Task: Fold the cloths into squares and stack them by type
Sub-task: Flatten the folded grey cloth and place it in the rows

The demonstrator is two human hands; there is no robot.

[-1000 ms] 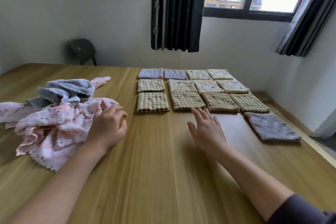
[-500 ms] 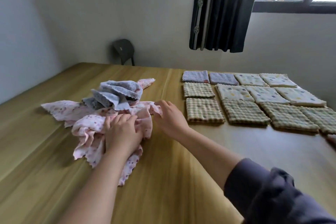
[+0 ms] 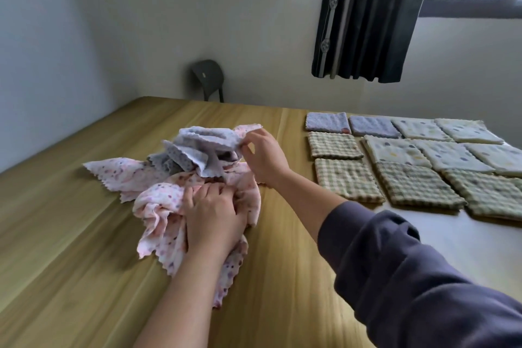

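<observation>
A heap of unfolded cloths lies on the wooden table [image 3: 70,248]: pink dotted cloths [image 3: 161,203] below, a crumpled grey-blue cloth [image 3: 192,150] on top. My left hand [image 3: 211,215] grips the pink cloth with curled fingers. My right hand [image 3: 262,155] pinches the upper edge of the grey-blue cloth. To the right lie folded squares in rows: grey-blue ones [image 3: 327,122] at the back, cream dotted ones [image 3: 395,150], green checked ones [image 3: 347,179] in front.
A dark chair [image 3: 209,79] stands against the far wall. A dark curtain [image 3: 367,17] hangs beside the window at upper right. The table runs bare toward the left and near edges.
My view swung left. My right hand left the table's middle, reached the heap and now pinches the grey-blue cloth. My left hand stayed on the pink cloth, now bunching it.
</observation>
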